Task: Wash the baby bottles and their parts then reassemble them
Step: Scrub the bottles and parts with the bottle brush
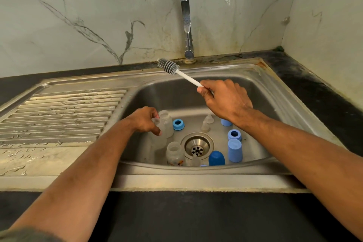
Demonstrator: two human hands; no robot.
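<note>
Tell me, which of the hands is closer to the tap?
Right. The right hand is raised over the sink holding the bottle brush, just below the tap. The left hand is down in the basin, gripping a clear bottle, farther away.

We count three clear bottles [175, 154] in the sink [261, 92], two blue collar rings [178, 124] and three blue caps [235, 150]. We also see three clear teats [205, 126], one bottle brush [169, 66] and one tap [187, 25].
</note>
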